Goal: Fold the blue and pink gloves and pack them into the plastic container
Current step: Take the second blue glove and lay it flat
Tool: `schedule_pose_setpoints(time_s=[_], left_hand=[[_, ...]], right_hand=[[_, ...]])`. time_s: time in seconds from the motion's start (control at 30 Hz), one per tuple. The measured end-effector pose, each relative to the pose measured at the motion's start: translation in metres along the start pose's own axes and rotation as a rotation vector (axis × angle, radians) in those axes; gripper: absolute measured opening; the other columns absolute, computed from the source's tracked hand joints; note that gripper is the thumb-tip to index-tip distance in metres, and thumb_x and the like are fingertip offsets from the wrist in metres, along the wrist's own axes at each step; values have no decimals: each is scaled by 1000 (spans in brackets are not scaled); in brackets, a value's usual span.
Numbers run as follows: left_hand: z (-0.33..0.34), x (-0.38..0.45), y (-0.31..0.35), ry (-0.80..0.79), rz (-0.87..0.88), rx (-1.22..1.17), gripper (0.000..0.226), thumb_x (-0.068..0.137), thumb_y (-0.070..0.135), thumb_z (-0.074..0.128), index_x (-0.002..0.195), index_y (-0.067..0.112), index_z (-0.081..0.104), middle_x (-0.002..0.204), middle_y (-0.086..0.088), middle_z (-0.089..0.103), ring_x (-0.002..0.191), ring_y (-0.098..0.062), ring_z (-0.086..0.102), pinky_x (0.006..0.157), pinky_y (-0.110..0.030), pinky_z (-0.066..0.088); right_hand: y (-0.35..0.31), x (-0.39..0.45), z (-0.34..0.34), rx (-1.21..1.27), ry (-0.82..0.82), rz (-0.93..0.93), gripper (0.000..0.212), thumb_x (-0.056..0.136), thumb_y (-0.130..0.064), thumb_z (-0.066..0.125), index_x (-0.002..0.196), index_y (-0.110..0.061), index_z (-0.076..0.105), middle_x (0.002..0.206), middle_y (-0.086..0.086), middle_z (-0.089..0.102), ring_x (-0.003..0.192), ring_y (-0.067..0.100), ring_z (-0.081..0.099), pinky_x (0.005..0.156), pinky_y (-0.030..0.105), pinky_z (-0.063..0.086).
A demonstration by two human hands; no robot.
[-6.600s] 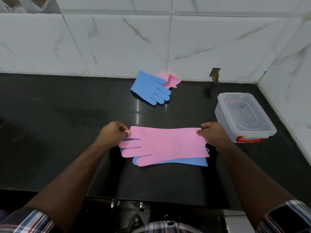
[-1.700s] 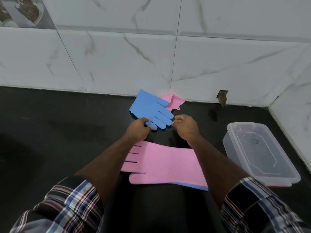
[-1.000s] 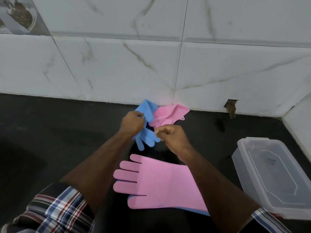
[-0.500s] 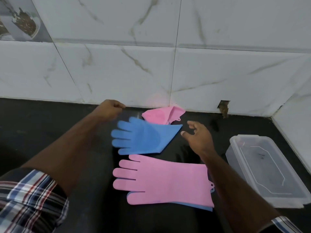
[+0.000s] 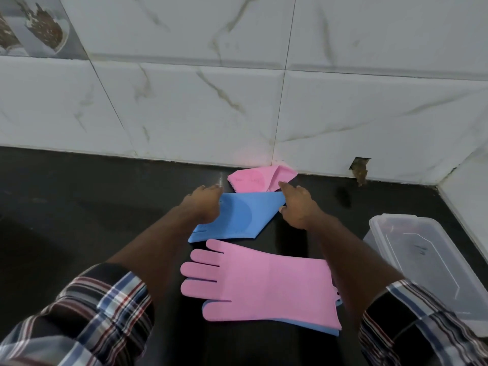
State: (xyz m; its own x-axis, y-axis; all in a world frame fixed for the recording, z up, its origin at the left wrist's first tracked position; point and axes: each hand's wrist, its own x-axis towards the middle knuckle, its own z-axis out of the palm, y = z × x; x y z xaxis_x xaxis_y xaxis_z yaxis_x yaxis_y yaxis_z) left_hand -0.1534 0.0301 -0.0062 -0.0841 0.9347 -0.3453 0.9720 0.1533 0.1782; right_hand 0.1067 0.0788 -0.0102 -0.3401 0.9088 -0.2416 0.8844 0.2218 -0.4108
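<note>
Crumpled pink glove (image 5: 260, 179) lies against the foot of the tiled wall (image 5: 343, 114), straight beyond both hands, its long axis running left-right along the wall. Left hand (image 5: 204, 207) rests on the finger end of the blue glove (image 5: 244, 219), fingers reaching over its far edge; right hand (image 5: 297, 204) sits at that glove's cuff corner, one finger extended toward the pink one; whether either hand grips cannot be told. Right hand looks marginally nearer the pink glove's cuff. Blue glove lies just wall-short of it, flat, axis also left-right. Farther from the wall, a flat pink glove (image 5: 264, 281) covers a second blue glove (image 5: 320, 328). Gloves look rubbery, matte, with a bristle patch on the palm. Lidded clear plastic container (image 5: 422, 260) stands to the right. Worktop (image 5: 79, 207) is dark and glossy.
</note>
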Motion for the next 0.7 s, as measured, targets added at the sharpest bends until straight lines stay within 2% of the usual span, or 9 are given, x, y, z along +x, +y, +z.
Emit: schedule_pose_setpoints(time_s=[0.03, 0.1, 0.2, 0.3, 0.37, 0.43, 0.5, 0.6, 0.7], left_hand=[[1, 1, 3, -24, -2, 13, 55, 102, 19, 33, 156, 21, 24, 166, 4, 18, 152, -30, 15, 119, -54, 23], [2, 6, 6, -49, -3, 28, 57, 101, 15, 31, 157, 22, 22, 166, 5, 19, 153, -29, 12, 119, -53, 22], [1, 13, 0, 9, -1, 71, 50, 96, 13, 38, 146, 21, 44, 149, -7, 43, 139, -33, 35, 111, -49, 35], [-4, 18, -8, 93, 14, 81, 35, 97, 19, 44, 127, 21, 62, 129, -11, 51, 122, -34, 43, 106, -48, 40], [-13, 17, -11, 112, 61, 41, 26, 96, 21, 49, 112, 21, 70, 118, -9, 57, 117, -31, 48, 103, -43, 41], [-25, 10, -11, 139, 100, -49, 21, 95, 18, 53, 103, 16, 72, 110, -7, 66, 108, -28, 58, 95, -38, 46], [-36, -1, -9, 158, 111, -147, 18, 95, 17, 55, 100, 13, 71, 103, -5, 70, 99, -26, 63, 83, -35, 49], [-48, -22, -2, 189, 152, -235, 14, 96, 24, 58, 97, 15, 68, 95, -2, 70, 89, -21, 62, 69, -28, 44], [-54, -47, 8, 217, 212, -356, 11, 95, 23, 61, 92, 18, 70, 89, 6, 70, 84, -14, 59, 67, -21, 43]], right_hand=[[-1, 2, -1, -41, -43, 7, 68, 96, -20, 50, 154, -21, 16, 160, 2, 25, 149, 32, 11, 116, 54, 24], [-2, 5, -2, -123, -45, 5, 61, 96, -20, 49, 152, -18, 24, 152, 9, 37, 143, 34, 22, 112, 51, 31], [1, 7, -4, -165, 83, -52, 35, 91, -20, 50, 125, -16, 57, 116, 10, 57, 118, 33, 44, 96, 46, 44], [3, 2, -12, -98, 119, -107, 21, 84, -25, 54, 97, -25, 71, 94, 1, 64, 100, 29, 54, 88, 45, 48], [3, -5, -20, -38, 171, -124, 15, 83, -26, 59, 88, -25, 73, 91, -2, 67, 92, 23, 59, 83, 42, 52], [2, -16, -30, 16, 209, -114, 9, 85, -23, 64, 86, -21, 72, 90, -4, 67, 87, 17, 60, 79, 36, 53], [2, -28, -41, 56, 229, -78, 6, 86, -22, 67, 86, -18, 72, 87, -6, 67, 84, 14, 60, 76, 32, 50], [3, -49, -54, 55, 239, -54, 5, 85, -23, 69, 84, -19, 70, 81, -8, 66, 80, 12, 61, 72, 31, 49], [8, -72, -60, 41, 254, -51, 2, 83, -21, 70, 83, -19, 70, 80, -7, 66, 80, 16, 62, 71, 32, 50]])
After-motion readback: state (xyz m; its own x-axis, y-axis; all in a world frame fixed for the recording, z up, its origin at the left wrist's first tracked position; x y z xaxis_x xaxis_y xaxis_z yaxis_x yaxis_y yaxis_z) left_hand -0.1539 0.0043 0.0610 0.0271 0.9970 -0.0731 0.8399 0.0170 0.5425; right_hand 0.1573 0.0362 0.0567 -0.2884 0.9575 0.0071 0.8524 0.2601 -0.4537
